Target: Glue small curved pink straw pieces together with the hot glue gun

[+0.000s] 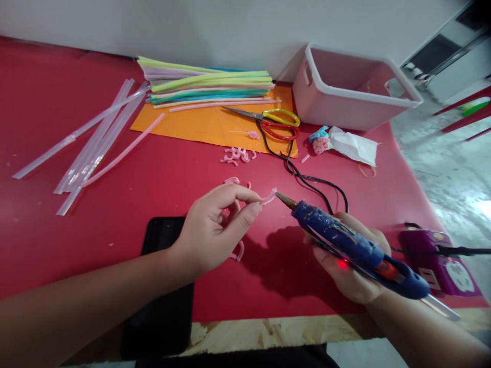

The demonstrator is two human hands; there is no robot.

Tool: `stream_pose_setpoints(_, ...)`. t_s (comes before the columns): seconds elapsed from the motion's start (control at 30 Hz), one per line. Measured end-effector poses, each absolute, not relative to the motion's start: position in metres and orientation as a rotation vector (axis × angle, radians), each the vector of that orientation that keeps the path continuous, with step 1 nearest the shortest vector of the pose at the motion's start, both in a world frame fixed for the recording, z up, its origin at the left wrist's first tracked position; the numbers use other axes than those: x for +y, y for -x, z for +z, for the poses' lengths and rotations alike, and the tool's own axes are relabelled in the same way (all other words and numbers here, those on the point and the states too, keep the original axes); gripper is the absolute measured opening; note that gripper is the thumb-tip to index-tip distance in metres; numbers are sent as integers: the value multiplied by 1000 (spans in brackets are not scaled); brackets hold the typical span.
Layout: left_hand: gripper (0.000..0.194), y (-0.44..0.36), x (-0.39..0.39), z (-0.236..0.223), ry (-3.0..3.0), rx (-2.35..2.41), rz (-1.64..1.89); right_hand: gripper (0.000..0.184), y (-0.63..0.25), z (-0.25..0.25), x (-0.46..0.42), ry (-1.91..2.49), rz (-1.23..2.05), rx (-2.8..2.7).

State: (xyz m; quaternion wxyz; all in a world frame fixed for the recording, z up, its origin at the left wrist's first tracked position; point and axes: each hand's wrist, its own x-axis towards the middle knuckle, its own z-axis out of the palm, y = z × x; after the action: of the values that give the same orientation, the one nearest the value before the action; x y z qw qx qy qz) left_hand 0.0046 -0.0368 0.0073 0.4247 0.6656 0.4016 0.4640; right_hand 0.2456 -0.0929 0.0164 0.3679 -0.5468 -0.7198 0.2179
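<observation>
Pink stem (269, 198) pinched by left hand (217, 227) | right hand (347, 280) grips glue gun (341, 232) | purple socket box (416, 248): label (439, 237) blurred

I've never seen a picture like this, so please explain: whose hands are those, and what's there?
There's no robot here, just one person's two bare hands. A camera worn on their head took the picture, looking forward and down. The left hand pinches a small pink piece; the right hand holds a blue glue gun with its tip at or very near that piece. On the red table lie pink bits and an orange sheet bearing fuzzy sticks and scissors.
</observation>
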Motion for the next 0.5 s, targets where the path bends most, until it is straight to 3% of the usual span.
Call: stream_pose_setpoints(0.5, 9, -4, -38, 7, -1655, 1005, 1158, 5, -243, 20, -95, 1532, 565, -1816)
